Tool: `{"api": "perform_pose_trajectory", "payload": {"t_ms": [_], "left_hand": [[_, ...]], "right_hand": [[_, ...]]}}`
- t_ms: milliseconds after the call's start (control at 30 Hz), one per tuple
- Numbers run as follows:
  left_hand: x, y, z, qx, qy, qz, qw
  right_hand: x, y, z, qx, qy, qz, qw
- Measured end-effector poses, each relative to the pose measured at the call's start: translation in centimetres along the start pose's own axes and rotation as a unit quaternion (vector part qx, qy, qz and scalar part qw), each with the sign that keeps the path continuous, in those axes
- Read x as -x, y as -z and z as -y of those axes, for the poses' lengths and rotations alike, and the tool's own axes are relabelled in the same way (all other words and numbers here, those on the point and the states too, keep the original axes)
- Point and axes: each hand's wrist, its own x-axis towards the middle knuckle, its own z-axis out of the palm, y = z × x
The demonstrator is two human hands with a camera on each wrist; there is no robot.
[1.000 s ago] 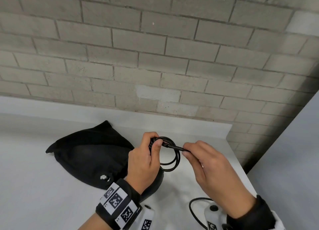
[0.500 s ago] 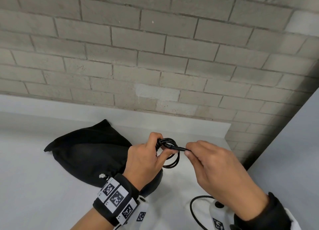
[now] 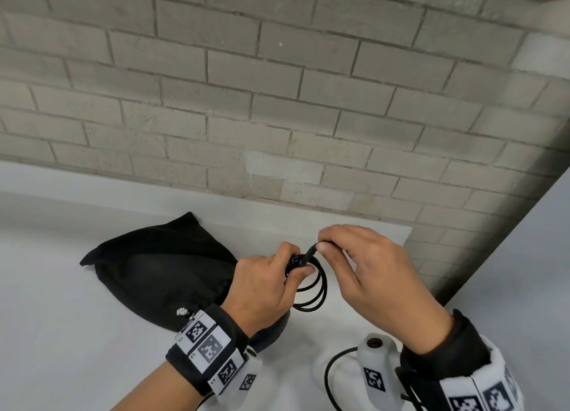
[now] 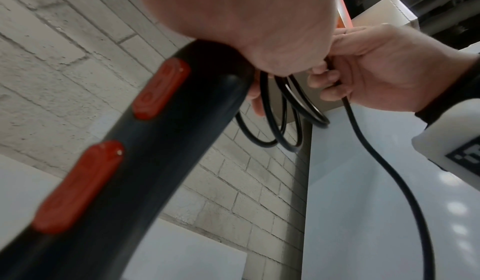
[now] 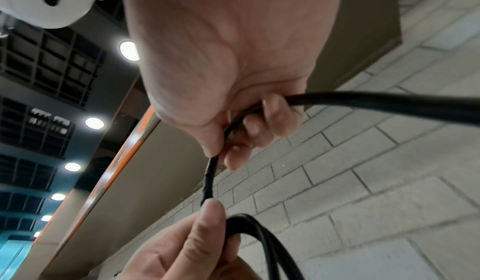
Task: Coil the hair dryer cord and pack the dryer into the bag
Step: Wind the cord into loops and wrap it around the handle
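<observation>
The cord (image 3: 311,290) is hanging in round black loops under the left hand (image 3: 262,287), up above the white table (image 3: 61,333). That hand is pinching the loops at their top and also holding the dryer (image 4: 135,150) handle. The right hand (image 3: 370,275) is right beside it, pinching the loose cord, which is running up and right from the loops. The black bag (image 3: 160,271) is lying to the left, further back.

A black bag (image 3: 160,275) lies on the white table (image 3: 55,333).
</observation>
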Motion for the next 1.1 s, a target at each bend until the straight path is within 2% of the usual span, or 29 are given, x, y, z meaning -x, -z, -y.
{"api": "perform_pose_trajectory", "payload": {"t_ms": [133, 300, 533, 633, 800, 933, 1000, 1100], "left_hand": [[0.2, 0.0, 0.0, 0.010, -0.013, 0.009, 1.000], [0.3, 0.0, -0.1, 0.020, -0.040, 0.016, 0.999], [0.8, 0.0, 0.4, 0.057, -0.051, 0.012, 0.997], [1.0, 0.0, 0.3, 0.067, -0.043, 0.007, 0.997], [1.1, 0.0, 0.3, 0.080, -0.044, 0.005, 0.996], [1.1, -0.1, 0.4, 0.096, -0.033, 0.002, 0.995], [1.2, -0.1, 0.4, 0.103, -0.024, -0.001, 0.994], [1.2, -0.1, 0.4, 0.113, -0.018, -0.006, 0.993]], "right_hand": [[-1.1, -0.8, -1.0, -0.112, -0.043, -0.004, 0.993], [-1.7, -1.9, -1.8, -0.236, -0.077, 0.005, 0.969], [-1.4, -3.4, -3.1, -0.339, -0.104, 0.018, 0.935], [-0.8, -4.4, -3.2, -0.388, -0.132, 0.036, 0.911], [0.3, -6.0, -3.2, -0.486, -0.191, 0.054, 0.851], [0.5, -6.3, -3.0, -0.529, -0.214, 0.011, 0.821], [0.6, -6.3, -2.8, -0.534, -0.209, -0.021, 0.819], [1.2, -6.5, -2.8, -0.510, -0.184, -0.021, 0.840]]}}
